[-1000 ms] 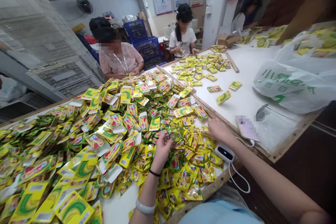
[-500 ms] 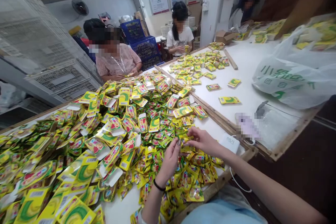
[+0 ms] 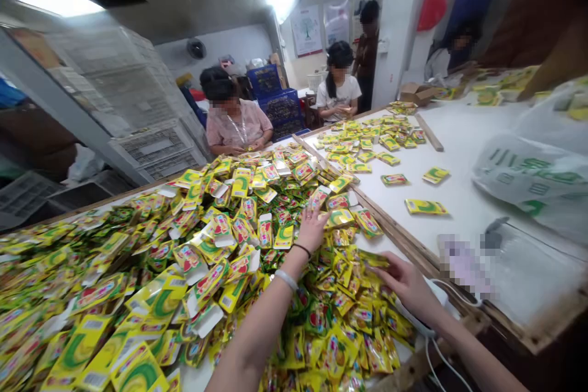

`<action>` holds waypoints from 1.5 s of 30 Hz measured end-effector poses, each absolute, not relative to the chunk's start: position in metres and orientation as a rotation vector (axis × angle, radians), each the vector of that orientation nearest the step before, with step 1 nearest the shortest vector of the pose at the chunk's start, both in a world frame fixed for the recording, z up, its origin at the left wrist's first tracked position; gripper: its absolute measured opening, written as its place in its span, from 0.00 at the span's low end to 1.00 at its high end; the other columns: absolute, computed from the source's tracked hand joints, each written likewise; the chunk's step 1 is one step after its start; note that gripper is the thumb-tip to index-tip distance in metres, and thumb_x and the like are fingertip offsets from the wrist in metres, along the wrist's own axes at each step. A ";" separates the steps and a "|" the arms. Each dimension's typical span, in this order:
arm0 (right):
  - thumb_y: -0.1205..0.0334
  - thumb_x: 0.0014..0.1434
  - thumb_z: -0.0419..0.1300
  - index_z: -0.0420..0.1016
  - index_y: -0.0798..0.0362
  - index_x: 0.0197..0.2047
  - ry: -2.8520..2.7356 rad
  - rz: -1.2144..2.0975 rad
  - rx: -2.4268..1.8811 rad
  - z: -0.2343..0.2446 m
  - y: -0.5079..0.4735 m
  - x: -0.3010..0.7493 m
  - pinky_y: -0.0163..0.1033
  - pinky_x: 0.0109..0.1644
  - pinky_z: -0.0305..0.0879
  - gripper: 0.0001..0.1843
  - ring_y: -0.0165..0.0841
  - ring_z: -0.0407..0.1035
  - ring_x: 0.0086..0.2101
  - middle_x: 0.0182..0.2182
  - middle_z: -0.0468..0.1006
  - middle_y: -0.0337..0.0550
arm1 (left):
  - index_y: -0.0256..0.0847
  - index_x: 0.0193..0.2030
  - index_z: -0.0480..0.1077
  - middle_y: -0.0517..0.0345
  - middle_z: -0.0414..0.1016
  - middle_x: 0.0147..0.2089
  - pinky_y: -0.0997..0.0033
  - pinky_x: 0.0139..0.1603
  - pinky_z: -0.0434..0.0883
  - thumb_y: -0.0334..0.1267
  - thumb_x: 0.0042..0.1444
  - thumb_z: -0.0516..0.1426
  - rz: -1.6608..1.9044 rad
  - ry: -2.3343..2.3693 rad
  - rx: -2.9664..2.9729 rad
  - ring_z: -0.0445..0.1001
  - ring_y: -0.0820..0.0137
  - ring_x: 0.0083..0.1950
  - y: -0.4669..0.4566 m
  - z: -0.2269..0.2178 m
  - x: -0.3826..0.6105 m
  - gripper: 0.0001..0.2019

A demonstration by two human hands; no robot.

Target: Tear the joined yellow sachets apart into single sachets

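My left hand (image 3: 312, 229), with a dark band and a pale band on its wrist, stretches over the middle of the pile with its fingers apart. Its fingertips are by a small printed carton (image 3: 320, 196) and the green sachets (image 3: 285, 214); whether they touch is unclear. Lower right, my right hand (image 3: 408, 285) has thumb and fingers pinched at a yellow sachet (image 3: 371, 258). Beneath both hands lie loose yellow sachets (image 3: 337, 349). To the left spreads a heap of yellow-green cartons (image 3: 151, 300), several with white flaps open.
A wooden strip (image 3: 390, 223) divides the white table (image 3: 454, 159). Beyond it are scattered cartons (image 3: 426, 206), a white plastic bag (image 3: 528, 165) and a blurred phone-like object (image 3: 466, 266). A white device with a cable (image 3: 434, 297) sits by my right wrist. Several people are across the table.
My hands, close together before, have separated. The left has reached forward and its fingers have spread; the right has moved right and down. The view has tilted up, and a standing person now shows.
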State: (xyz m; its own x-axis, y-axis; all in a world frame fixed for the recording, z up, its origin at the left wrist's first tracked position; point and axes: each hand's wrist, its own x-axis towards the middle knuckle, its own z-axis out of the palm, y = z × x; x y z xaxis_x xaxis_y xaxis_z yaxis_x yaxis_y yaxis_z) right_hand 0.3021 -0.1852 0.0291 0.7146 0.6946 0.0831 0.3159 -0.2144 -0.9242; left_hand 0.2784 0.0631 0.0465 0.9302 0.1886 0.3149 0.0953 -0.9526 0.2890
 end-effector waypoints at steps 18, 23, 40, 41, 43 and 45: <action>0.50 0.51 0.60 0.69 0.36 0.52 -0.954 1.090 -1.299 0.058 -0.114 0.238 0.38 0.25 0.71 0.22 0.37 0.73 0.30 0.43 0.75 0.42 | 0.39 0.54 0.67 0.44 0.67 0.57 0.55 0.62 0.57 0.48 0.51 0.58 0.250 0.133 1.342 0.63 0.57 0.60 0.036 0.079 0.141 0.25; 0.51 0.53 0.60 0.69 0.46 0.51 -0.820 0.932 -1.321 0.070 -0.126 0.247 0.35 0.25 0.70 0.22 0.34 0.71 0.27 0.37 0.76 0.44 | 0.36 0.45 0.71 0.50 0.76 0.39 0.64 0.45 0.70 0.45 0.53 0.57 0.417 0.364 1.136 0.75 0.65 0.39 0.022 0.073 0.136 0.17; 0.68 0.60 0.51 0.67 0.53 0.44 -1.610 0.298 -1.529 0.123 -0.119 0.264 0.38 0.41 0.64 0.09 0.33 0.66 0.37 0.37 0.71 0.45 | 0.34 0.28 0.67 0.62 0.67 0.21 0.75 0.27 0.64 0.41 0.41 0.65 -0.059 0.311 1.401 0.64 0.76 0.23 0.008 0.093 0.114 0.14; 0.68 0.60 0.52 0.65 0.53 0.45 -1.571 0.274 -1.500 0.119 -0.118 0.262 0.38 0.41 0.65 0.09 0.33 0.66 0.37 0.37 0.71 0.45 | 0.34 0.27 0.67 0.62 0.66 0.21 0.75 0.26 0.63 0.41 0.41 0.64 -0.095 0.298 1.369 0.63 0.76 0.22 0.008 0.094 0.114 0.14; 0.67 0.60 0.52 0.63 0.53 0.47 -1.478 0.217 -1.454 0.111 -0.117 0.258 0.37 0.41 0.65 0.10 0.32 0.67 0.38 0.39 0.71 0.46 | 0.34 0.27 0.66 0.62 0.66 0.21 0.76 0.24 0.62 0.42 0.40 0.65 -0.155 0.269 1.312 0.63 0.76 0.22 0.009 0.095 0.115 0.15; 0.66 0.61 0.53 0.62 0.52 0.49 -1.407 0.173 -1.430 0.106 -0.118 0.255 0.36 0.42 0.65 0.12 0.32 0.67 0.39 0.41 0.71 0.46 | 0.34 0.28 0.66 0.61 0.66 0.22 0.76 0.24 0.62 0.41 0.39 0.65 -0.179 0.245 1.273 0.64 0.76 0.22 0.007 0.095 0.115 0.15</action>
